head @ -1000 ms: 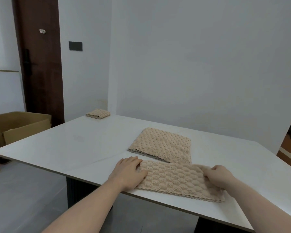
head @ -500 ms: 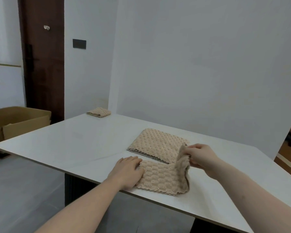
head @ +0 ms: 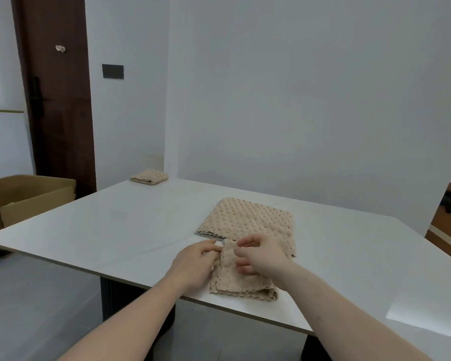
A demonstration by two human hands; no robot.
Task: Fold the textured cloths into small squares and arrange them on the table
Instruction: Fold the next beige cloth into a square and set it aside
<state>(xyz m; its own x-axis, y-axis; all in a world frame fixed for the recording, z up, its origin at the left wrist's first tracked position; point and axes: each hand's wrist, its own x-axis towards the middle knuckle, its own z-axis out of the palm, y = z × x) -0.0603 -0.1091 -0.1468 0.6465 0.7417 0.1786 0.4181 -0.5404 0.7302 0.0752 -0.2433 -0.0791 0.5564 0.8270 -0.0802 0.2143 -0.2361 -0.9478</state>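
Cloth (head: 241, 281) sits at the near edge of the table (head: 115, 230), doubled over into a rough square, and my fingers are on its top layer. On my right hand (head: 262, 257) the thumb and forefinger are drawn together near the far-left corner of the upper flap, the other fingers curled below them; I judge they pinch that corner to line it up with the layer underneath, though the grip itself is too small for me to swear to. My left hand (head: 193, 267) lies just beside it on the left, fingers stretched out and close together, tips touching the cloth's left edge. I read that as an anchor: it keeps the lower layer from sliding while the right hand sets the flap down square. The fold itself runs along the right side, where the doubled thickness bulges near the table edge, and the scalloped hems stack unevenly along the front, so the edges need squaring before a pat flat.

Just behind my hands, a larger cloth (head: 248, 222) waits flat, folded less far, its near-right corner reaching down past my right wrist. I think it is kept close so it can be pulled forward next. Well apart, at the far-left corner of the table, a small folded cloth (head: 149, 176) rests alone, which looks like the place where finished squares go. A cardboard box (head: 29, 194) stands on the floor to the left.
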